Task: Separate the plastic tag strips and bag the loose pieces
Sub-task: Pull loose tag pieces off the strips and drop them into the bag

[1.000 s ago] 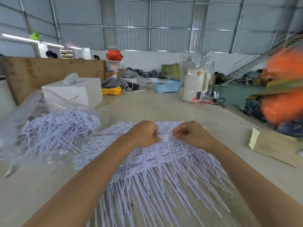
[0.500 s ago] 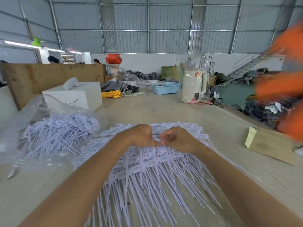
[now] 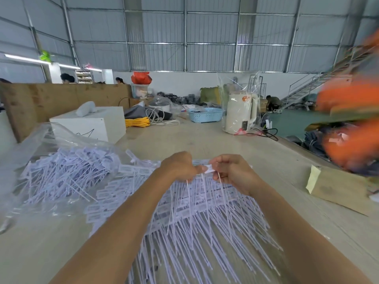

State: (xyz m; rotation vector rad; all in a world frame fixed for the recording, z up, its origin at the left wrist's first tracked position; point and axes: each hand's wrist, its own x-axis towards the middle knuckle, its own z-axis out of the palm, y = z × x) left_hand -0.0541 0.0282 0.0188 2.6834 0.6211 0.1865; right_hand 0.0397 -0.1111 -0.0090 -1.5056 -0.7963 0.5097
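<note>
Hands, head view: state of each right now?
Left hand: fingers curled, gripping the tag strip.
Right hand: pinching the same tag strip at its head end.

Both forearms reach forward, wrists close together; the left hand and right hand nearly touch, fingers curled in a pinching grip.

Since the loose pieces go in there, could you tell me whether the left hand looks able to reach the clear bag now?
Probably yes: the clear bag lies just left of the left hand, nothing between, though that hand grips tags.
</note>
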